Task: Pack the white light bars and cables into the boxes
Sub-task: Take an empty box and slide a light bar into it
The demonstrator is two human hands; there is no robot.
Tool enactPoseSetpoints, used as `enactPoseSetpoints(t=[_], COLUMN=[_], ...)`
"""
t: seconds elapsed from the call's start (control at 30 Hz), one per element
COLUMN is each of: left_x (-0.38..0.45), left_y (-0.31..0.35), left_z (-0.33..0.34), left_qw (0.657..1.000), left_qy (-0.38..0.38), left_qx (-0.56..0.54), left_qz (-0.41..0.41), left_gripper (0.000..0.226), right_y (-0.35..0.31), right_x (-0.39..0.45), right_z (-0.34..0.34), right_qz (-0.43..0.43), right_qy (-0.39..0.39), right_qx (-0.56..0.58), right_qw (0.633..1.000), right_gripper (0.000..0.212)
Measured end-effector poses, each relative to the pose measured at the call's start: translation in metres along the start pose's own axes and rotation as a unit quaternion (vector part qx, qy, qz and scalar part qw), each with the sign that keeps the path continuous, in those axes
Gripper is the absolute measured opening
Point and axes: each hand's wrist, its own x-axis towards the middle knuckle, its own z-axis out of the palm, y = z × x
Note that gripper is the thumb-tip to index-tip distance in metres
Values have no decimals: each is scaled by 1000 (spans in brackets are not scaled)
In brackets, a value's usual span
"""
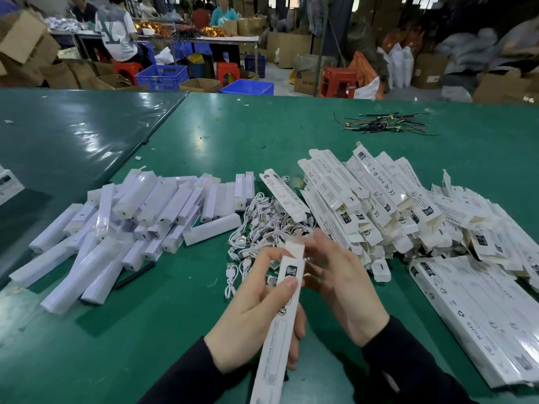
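Head view: your left hand grips a long white box pointing away from you, while your right hand fingers pinch its far open end, cables just beyond.

I see a green counter, a tangle of coloured wires at two o'clock, and blue crates and red stools at twelve.
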Motion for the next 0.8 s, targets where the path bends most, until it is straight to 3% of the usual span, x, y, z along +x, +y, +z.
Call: enactPoseSetpoints(t=[0.23, 0.4, 0.53, 0.7, 0.8], left_x=[1, 1, -1, -1, -1], left_y=[-4, -6, -4, 4, 5], left_z=[2, 0, 1, 0, 2], left_qw=[996, 995, 996, 998, 997], left_qy=[27, 39, 49, 59, 79], left_qx=[79, 86, 71, 6, -17], left_qz=[19, 16, 9, -4, -7], left_gripper=[24, 21, 26, 29, 29], right_y=[0, 1, 5, 9, 10], right_x=[0, -1, 1, -3, -3], right_z=[-1, 1, -1, -1, -3], right_qz=[-7, -27, -47, -189, -162], right_qy=[-4, -12, -7, 1, -30], right_qx=[-31, -43, -72, -214, -204], right_qw=[999, 999, 996, 958, 965], right_gripper=[18, 20, 20, 25, 24])
